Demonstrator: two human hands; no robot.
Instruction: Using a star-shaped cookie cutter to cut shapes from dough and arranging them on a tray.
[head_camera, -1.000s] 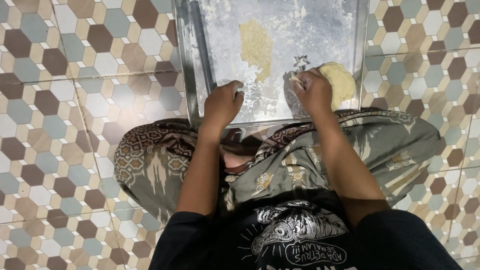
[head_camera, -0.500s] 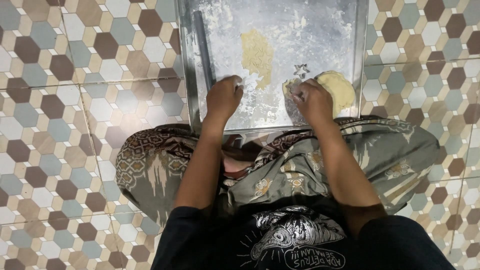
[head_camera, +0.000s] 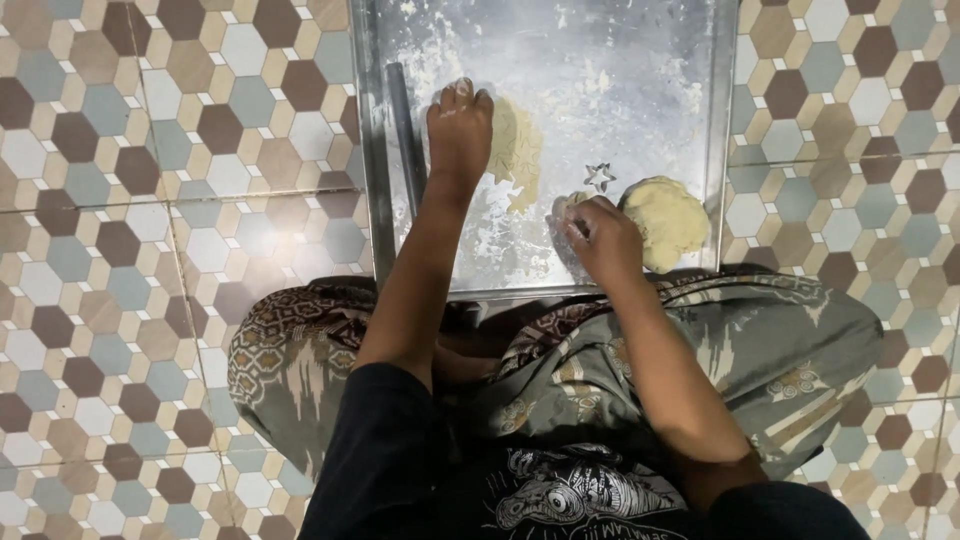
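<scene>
Your left hand (head_camera: 460, 130) lies flat, fingers spread, on the left edge of the rolled dough sheet (head_camera: 520, 150). Your right hand (head_camera: 600, 240), curled on a small dough bit (head_camera: 572, 200), is nearer the star cutter (head_camera: 599, 177) just above.

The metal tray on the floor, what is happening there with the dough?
A person sits on a tiled floor in front of a floured metal tray. The left hand presses flat on a rolled-out sheet of dough, beside a dark rolling pin lying along the tray's left side. The right hand holds a small piece of dough near the tray's front edge. A star-shaped cutter lies loose between the hands, and a dough lump sits at the right.
</scene>
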